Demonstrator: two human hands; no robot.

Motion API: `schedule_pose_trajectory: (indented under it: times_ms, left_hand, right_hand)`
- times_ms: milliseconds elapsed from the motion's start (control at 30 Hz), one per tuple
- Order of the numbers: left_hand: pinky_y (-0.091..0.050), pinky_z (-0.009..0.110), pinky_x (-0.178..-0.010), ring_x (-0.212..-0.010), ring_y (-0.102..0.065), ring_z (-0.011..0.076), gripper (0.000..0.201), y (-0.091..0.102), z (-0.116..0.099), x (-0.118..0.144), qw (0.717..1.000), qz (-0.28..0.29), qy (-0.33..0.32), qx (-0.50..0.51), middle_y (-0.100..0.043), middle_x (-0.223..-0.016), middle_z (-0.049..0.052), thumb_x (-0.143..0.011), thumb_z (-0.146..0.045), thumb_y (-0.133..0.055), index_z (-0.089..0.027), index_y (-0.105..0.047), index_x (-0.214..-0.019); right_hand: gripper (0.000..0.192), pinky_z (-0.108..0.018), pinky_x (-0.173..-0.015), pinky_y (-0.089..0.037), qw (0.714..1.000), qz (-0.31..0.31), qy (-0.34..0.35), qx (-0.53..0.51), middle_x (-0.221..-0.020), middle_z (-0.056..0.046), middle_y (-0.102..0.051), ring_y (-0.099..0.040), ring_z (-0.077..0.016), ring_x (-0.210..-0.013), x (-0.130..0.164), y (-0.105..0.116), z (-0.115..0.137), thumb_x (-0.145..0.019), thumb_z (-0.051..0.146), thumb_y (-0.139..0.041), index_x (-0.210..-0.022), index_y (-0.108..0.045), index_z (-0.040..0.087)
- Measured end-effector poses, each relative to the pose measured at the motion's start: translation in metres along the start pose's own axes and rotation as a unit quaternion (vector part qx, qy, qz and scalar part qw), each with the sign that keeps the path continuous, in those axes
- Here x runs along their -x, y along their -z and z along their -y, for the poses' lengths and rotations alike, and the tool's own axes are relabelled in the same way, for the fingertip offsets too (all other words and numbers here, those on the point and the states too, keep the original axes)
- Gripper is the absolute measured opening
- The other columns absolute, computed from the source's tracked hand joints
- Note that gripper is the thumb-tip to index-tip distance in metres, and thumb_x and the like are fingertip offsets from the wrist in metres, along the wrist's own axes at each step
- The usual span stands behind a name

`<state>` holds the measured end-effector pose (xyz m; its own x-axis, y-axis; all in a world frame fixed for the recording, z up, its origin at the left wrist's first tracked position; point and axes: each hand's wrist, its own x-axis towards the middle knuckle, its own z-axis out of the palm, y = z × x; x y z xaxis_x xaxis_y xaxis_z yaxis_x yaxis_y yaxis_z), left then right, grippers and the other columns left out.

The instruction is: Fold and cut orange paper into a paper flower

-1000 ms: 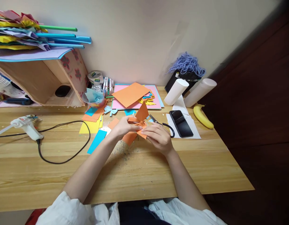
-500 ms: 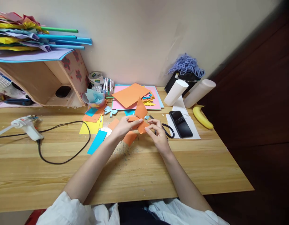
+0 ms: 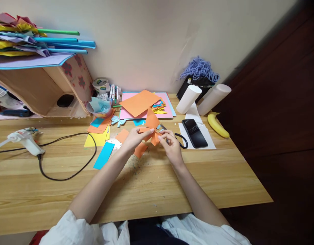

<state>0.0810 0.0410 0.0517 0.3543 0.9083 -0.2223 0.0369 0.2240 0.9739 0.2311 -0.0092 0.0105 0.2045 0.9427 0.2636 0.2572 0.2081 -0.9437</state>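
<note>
Between my hands, above the table, is an orange paper flower (image 3: 152, 119) with pointed petals. My left hand (image 3: 135, 137) pinches it near the centre, thumb on top. The fingers of my right hand (image 3: 171, 144) are closed on its lower right petal, which has a crease down it. Black-handled scissors (image 3: 182, 140) lie just behind my right hand, partly hidden by it. Under and beside my left hand are loose orange paper pieces (image 3: 140, 150) and a blue paper strip (image 3: 104, 155).
A glue gun (image 3: 27, 141) with a looping black cord lies at left, near an open box (image 3: 82, 81). Behind are stacked coloured sheets (image 3: 140, 103) and a tub of blue scraps (image 3: 99, 106). At right are a phone (image 3: 194, 133), a banana (image 3: 218, 125) and white rolls (image 3: 189, 98).
The view has shifted slightly, moving the table things a little left. My right fingers have bent the lower petal, which now shows a fold; both hands keep their hold.
</note>
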Motion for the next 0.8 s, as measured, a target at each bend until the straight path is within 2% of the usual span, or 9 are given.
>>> schedule_pose_trajectory:
  times_ms: [133, 233, 433, 567, 700, 800]
  left_hand:
    - [-0.041, 0.025, -0.072, -0.078, -0.057, 0.0163, 0.031, -0.002, 0.000, -0.001, 1.000, -0.014, -0.005, 0.013, -0.066, -0.077, 0.004, -0.064, -0.045, -0.069, -0.015, -0.067, -0.074]
    - [-0.041, 0.025, -0.070, -0.076, -0.057, 0.0153, 0.033, -0.004, -0.001, 0.000, 0.999, -0.023, 0.010, 0.034, -0.066, -0.079, 0.004, -0.063, -0.044, -0.071, -0.015, -0.067, -0.076]
    - [-0.039, 0.024, -0.062, -0.066, -0.055, 0.0143, 0.034, -0.004, -0.002, 0.002, 1.000, -0.012, 0.004, -0.027, -0.064, -0.069, 0.003, -0.066, -0.048, -0.067, -0.013, -0.066, -0.067]
    - [-0.041, 0.025, -0.066, -0.070, -0.057, 0.0162, 0.032, -0.003, 0.004, -0.002, 0.999, -0.016, -0.030, -0.040, -0.065, -0.072, 0.003, -0.066, -0.046, -0.067, -0.014, -0.067, -0.069]
    - [-0.043, 0.026, -0.070, -0.078, -0.061, 0.0196, 0.033, -0.002, 0.016, 0.001, 1.000, -0.009, -0.001, -0.025, -0.069, -0.076, 0.005, -0.066, -0.045, -0.068, -0.014, -0.070, -0.076]
    - [-0.045, 0.025, -0.068, -0.077, -0.062, 0.0199, 0.035, 0.002, 0.029, 0.011, 0.998, -0.049, 0.026, -0.013, -0.070, -0.080, 0.006, -0.066, -0.046, -0.068, -0.013, -0.071, -0.077]
  right_hand:
    - [0.018, -0.037, -0.094, -0.040, 0.999, -0.007, 0.027, 0.026, -0.096, -0.006, -0.053, -0.053, -0.0194, -0.099, 0.000, 0.000, 0.006, -0.081, 0.033, -0.056, -0.069, -0.059, 0.020]
    - [0.017, -0.039, -0.096, -0.039, 0.999, 0.007, 0.026, 0.026, -0.098, -0.007, -0.054, -0.053, -0.0202, -0.101, -0.001, 0.000, 0.004, -0.080, 0.033, -0.058, -0.070, -0.061, 0.020]
    - [0.016, -0.035, -0.092, -0.045, 0.996, 0.017, -0.018, -0.081, -0.100, -0.008, -0.056, -0.055, -0.0206, -0.103, -0.004, -0.002, -0.003, -0.076, 0.034, -0.063, -0.073, -0.061, 0.019]
    - [0.019, -0.031, -0.079, -0.048, 0.990, 0.022, -0.071, -0.124, -0.085, -0.005, -0.061, -0.059, -0.0181, -0.085, -0.005, -0.001, -0.002, -0.073, 0.037, -0.065, -0.073, -0.059, 0.019]
    - [0.023, -0.027, -0.068, -0.047, 0.983, 0.029, -0.106, -0.146, -0.070, -0.001, -0.059, -0.056, -0.0148, -0.070, -0.007, -0.002, -0.006, -0.071, 0.039, -0.067, -0.068, -0.057, 0.018]
    - [0.026, -0.027, -0.065, -0.046, 0.978, 0.064, -0.126, -0.152, -0.067, 0.000, -0.058, -0.055, -0.0141, -0.065, -0.005, -0.007, -0.010, -0.067, 0.040, -0.070, -0.065, -0.057, 0.018]
